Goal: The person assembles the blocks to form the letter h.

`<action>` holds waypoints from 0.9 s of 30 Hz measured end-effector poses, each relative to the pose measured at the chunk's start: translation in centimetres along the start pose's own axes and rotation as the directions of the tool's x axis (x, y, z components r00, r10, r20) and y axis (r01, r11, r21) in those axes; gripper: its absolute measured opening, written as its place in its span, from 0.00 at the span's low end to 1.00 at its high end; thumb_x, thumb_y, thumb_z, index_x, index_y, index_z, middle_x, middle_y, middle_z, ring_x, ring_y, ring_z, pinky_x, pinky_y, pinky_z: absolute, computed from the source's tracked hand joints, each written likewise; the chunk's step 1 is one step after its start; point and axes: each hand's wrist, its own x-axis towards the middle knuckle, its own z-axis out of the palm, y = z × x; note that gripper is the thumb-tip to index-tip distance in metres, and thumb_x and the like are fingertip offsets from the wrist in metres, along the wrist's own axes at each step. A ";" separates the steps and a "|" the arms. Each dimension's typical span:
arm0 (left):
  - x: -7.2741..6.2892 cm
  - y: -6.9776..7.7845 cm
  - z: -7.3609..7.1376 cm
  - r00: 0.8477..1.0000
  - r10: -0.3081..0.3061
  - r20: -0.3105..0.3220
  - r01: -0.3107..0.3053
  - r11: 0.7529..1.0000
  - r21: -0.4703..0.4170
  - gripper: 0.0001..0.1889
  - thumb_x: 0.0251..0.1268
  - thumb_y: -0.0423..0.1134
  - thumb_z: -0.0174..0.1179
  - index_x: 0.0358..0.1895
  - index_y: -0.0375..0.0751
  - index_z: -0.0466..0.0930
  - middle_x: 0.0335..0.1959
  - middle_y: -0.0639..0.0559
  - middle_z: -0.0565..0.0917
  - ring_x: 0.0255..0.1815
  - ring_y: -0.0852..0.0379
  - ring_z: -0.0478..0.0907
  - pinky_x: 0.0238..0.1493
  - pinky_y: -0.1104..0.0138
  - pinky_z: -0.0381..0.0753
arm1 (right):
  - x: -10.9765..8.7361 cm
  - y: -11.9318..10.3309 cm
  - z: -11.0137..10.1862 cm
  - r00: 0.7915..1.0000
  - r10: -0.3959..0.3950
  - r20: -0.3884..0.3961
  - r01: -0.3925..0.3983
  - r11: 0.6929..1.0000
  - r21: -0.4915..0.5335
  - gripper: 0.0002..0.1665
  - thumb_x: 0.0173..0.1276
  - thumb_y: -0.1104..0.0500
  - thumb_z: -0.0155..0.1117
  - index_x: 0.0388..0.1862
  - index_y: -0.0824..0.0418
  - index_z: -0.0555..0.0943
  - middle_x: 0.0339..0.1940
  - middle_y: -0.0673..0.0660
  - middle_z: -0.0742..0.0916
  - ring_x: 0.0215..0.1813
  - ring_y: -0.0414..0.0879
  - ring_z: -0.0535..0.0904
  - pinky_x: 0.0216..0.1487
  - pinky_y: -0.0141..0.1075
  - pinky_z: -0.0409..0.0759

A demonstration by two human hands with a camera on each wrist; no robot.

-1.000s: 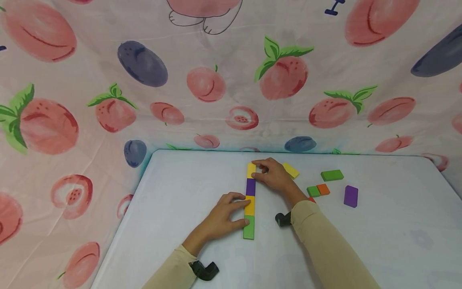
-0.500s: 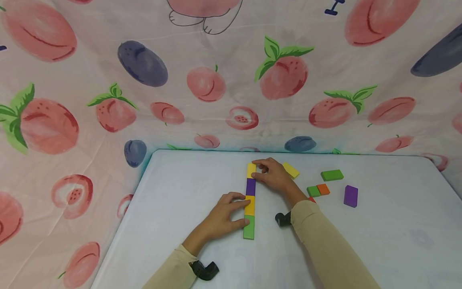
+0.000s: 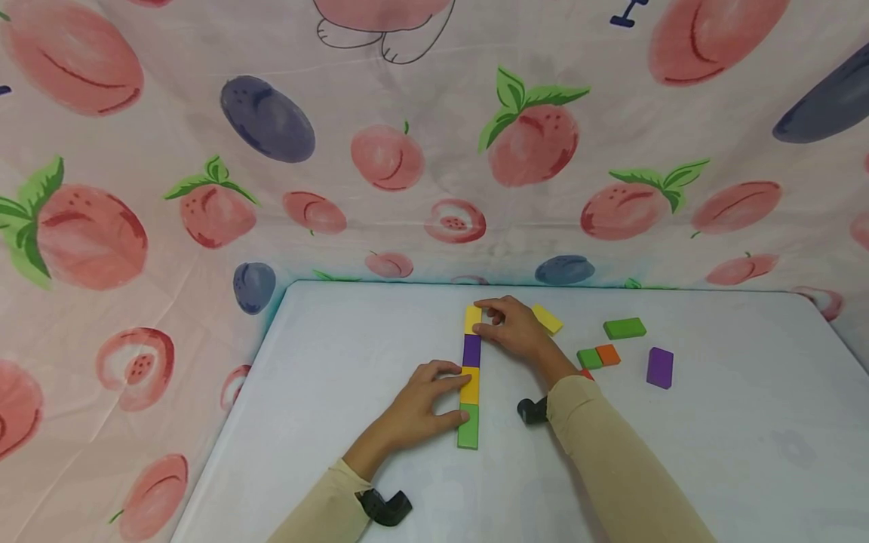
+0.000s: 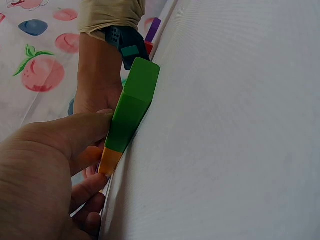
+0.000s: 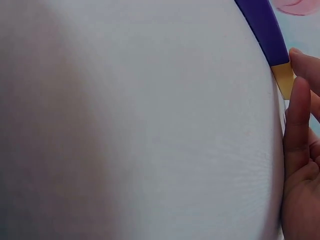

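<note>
A straight row of blocks runs away from me in the head view: a green block nearest, then a yellow block, a purple block and a far yellow block. My left hand lies along the row's left side, thumb touching the green block and a forefinger on the nearer yellow one, fingers fairly straight. At the far end, my right hand holds the far yellow block between thumb and forefinger. The right wrist view shows those fingertips at that yellow block, beside the purple one.
Right of the row on the white table lie a loose yellow block, a long green block, a small green block, an orange block and a purple block. A red block is partly hidden by my right arm.
</note>
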 end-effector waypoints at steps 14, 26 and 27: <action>0.3 0.0 0.1 1.000 -0.003 0.006 0.003 1.000 0.007 0.29 0.66 0.53 0.66 0.71 0.55 0.76 0.72 0.57 0.70 0.74 0.54 0.63 0.75 0.53 0.68 | -0.2 -0.1 -1.0 0.991 0.128 0.048 -0.136 0.957 0.255 0.32 0.74 0.47 0.66 0.74 0.49 0.73 0.56 0.58 0.79 0.39 0.47 0.86 0.48 0.38 0.87; 0.1 -0.1 0.0 1.000 0.008 0.000 -0.008 1.000 0.001 0.29 0.66 0.51 0.67 0.70 0.53 0.77 0.71 0.55 0.71 0.74 0.52 0.63 0.75 0.52 0.68 | -2.4 -1.5 -6.2 0.993 0.116 0.027 -0.119 0.955 0.273 0.26 0.76 0.42 0.60 0.63 0.58 0.81 0.58 0.64 0.84 0.56 0.56 0.82 0.58 0.51 0.84; 0.1 -0.1 0.0 1.000 0.006 0.001 -0.006 1.000 0.000 0.29 0.66 0.51 0.67 0.70 0.53 0.77 0.71 0.55 0.71 0.74 0.52 0.63 0.75 0.52 0.68 | -2.7 -1.5 -6.7 0.994 0.112 0.017 -0.113 0.963 0.245 0.26 0.75 0.40 0.60 0.60 0.57 0.82 0.57 0.63 0.85 0.56 0.56 0.81 0.56 0.52 0.84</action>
